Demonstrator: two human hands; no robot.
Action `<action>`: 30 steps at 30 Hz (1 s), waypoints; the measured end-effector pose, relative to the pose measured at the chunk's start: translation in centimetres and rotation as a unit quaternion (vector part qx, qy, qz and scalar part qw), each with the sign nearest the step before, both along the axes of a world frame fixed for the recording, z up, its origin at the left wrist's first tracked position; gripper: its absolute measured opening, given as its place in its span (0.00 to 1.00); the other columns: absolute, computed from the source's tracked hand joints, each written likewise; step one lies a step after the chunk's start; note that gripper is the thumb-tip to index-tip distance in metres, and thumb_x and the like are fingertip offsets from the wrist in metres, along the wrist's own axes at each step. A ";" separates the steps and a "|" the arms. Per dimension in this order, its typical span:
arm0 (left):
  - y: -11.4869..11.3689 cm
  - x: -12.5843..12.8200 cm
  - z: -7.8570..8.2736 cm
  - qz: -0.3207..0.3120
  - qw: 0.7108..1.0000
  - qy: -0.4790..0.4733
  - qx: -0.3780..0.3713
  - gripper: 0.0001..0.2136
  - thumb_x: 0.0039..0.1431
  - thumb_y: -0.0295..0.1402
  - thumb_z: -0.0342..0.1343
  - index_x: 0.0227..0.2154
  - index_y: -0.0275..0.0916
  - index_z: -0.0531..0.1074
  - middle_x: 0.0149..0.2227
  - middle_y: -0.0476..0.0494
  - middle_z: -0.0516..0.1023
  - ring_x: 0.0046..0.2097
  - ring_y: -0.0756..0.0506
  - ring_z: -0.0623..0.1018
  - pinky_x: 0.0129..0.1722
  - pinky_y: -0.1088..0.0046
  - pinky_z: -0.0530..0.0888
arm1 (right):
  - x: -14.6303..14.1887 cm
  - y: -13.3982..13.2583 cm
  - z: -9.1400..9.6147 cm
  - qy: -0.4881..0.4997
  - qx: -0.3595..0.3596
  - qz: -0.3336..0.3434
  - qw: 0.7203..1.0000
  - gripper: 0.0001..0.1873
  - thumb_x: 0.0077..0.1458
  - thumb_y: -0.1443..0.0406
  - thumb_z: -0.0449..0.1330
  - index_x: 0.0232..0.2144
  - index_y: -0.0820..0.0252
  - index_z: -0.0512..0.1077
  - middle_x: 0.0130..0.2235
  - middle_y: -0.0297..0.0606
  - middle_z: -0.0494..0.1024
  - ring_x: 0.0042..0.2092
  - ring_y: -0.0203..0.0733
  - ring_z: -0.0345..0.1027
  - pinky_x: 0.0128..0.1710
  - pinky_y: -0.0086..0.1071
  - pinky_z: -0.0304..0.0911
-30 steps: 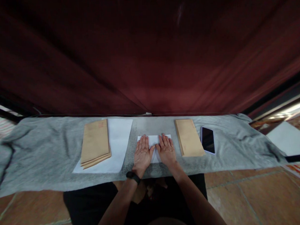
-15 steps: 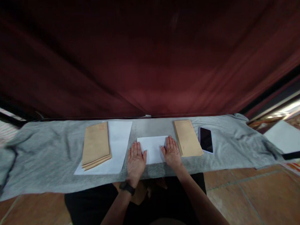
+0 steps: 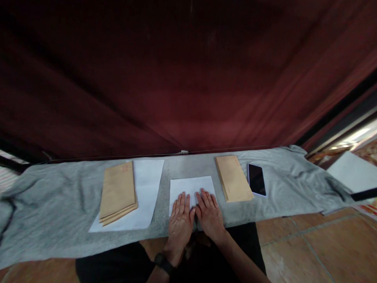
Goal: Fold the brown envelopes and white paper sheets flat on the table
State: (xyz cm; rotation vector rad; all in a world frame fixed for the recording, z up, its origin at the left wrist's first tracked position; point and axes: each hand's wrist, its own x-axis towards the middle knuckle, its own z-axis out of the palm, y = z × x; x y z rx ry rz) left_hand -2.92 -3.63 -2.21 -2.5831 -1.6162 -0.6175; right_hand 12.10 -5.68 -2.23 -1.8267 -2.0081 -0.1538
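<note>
On the left of the long grey cloth (image 3: pixel 55 212), a stack of tan paper envelopes (image 3: pixel 117 191) lies on a large white sheet (image 3: pixel 148 188). In the middle, near the front edge, sits a smaller white rectangular paper (image 3: pixel 191 186). The left hand (image 3: pixel 179 222) and right hand (image 3: pixel 210 215) lie flat, palms down, side by side on its near part, fingers straight and close together, gripping nothing. Just right lies a second tan envelope stack (image 3: pixel 233 179), then a black smartphone (image 3: pixel 257 179).

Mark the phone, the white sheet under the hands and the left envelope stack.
phone (image 3: pixel 257 179), head view, dark screen centre.
white sheet (image 3: pixel 191 186), head view, bare far part.
left envelope stack (image 3: pixel 117 191), head view, top envelope.
</note>
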 end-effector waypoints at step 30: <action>1.9 -3.4 3.7 0.156 0.985 0.070 -0.027 0.23 0.68 0.37 0.48 0.60 0.28 0.68 0.43 0.33 0.78 0.45 0.37 0.76 0.48 0.61 0.74 | -0.8 -0.4 0.6 0.013 -0.018 -0.012 1.000 0.26 0.70 0.60 0.51 0.67 0.58 0.62 0.70 0.46 0.61 0.69 0.52 0.55 0.67 0.49 0.52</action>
